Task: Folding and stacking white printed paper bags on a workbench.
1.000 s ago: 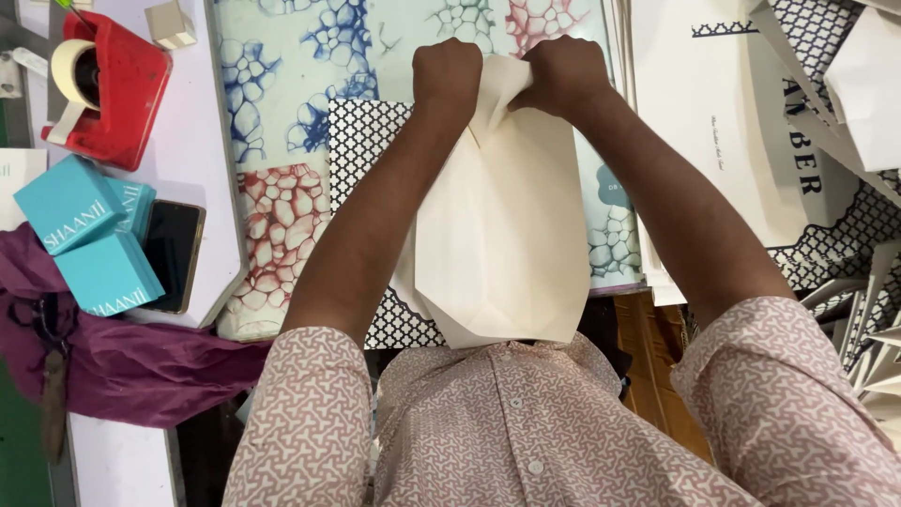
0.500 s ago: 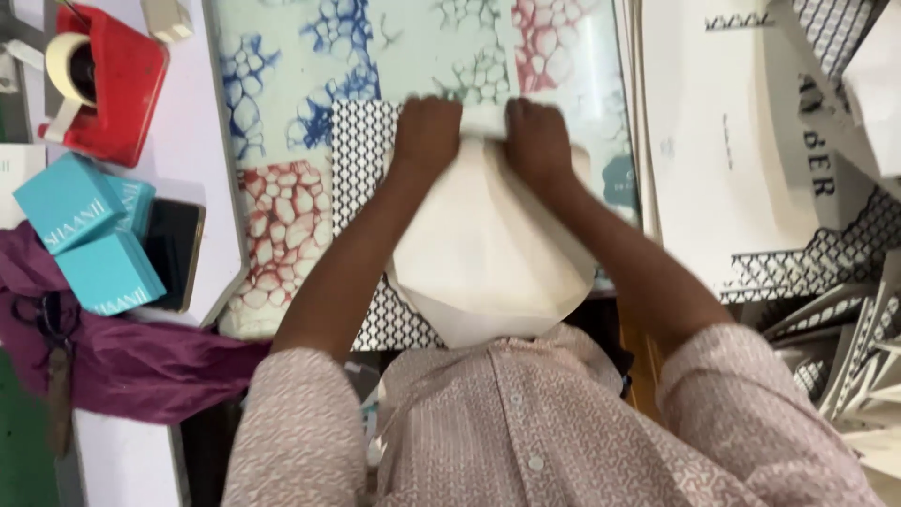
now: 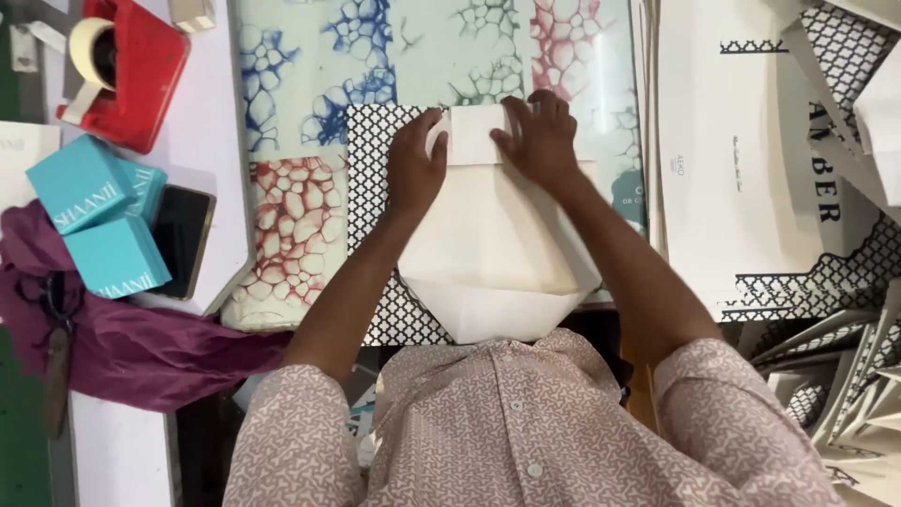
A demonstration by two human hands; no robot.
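Hands, left hand (image 3: 416, 172) and right hand (image 3: 540, 141), press flat on the light, creasable cream folded paper bag (image 3: 493, 253) at frame centre, grasping nothing; best held by its edges.

Both hands (image 3: 479, 155) on cream paper bag (image 3: 493, 244)

Pink patterned short-sleeved buttoned shirt (image 3: 526, 432)

Two hands, the left hand (image 3: 416, 169) and the right hand (image 3: 540, 141), press on one cream paper bag (image 3: 493, 253). At far left stand two teal boxes (image 3: 83, 183), one red tape dispenser (image 3: 122, 70), one black phone (image 3: 181, 239) and one purple cloth (image 3: 122, 343). One stack of flat printed bag sheets (image 3: 741, 188) lies at right.
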